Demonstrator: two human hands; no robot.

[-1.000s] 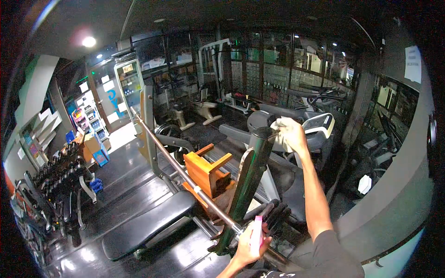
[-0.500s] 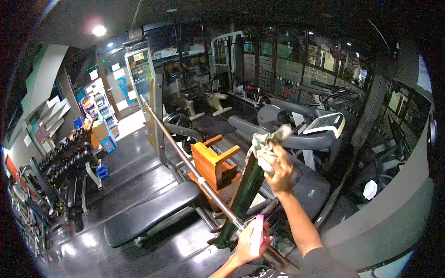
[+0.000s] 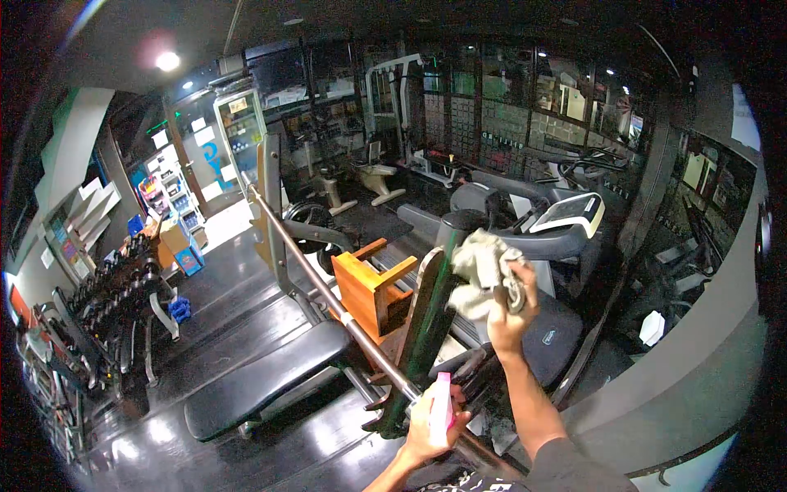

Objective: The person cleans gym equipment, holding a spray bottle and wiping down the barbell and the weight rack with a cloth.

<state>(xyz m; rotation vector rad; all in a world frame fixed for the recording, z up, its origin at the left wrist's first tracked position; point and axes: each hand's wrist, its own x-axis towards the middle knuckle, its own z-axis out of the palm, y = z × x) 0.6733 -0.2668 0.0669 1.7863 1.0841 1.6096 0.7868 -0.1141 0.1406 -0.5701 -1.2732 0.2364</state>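
Note:
My right hand (image 3: 511, 316) is closed on a crumpled pale grey cloth (image 3: 478, 269). The cloth overlaps the right side of a dark upright post (image 3: 436, 299), just under its rounded top. Lower down, my left hand (image 3: 428, 426) grips a pink-and-white spray bottle (image 3: 442, 406); only its head shows, with the body hidden by the hand. Right by that hand runs a long metal barbell (image 3: 348, 320), slanting up to a second upright (image 3: 270, 213) at the far left. A black padded bench (image 3: 270, 377) lies below the bar.
Beyond the bar is an orange wooden stool (image 3: 361, 287) tipped on its side. A treadmill (image 3: 566, 217) stands behind the post. Dumbbells fill a rack (image 3: 123, 275) at the left, and a curved grey wall (image 3: 697, 377) closes the right side.
My right hand has brought the cloth down from the post's top to its right side, baring the rounded top. My left hand has shifted slightly left with the bottle.

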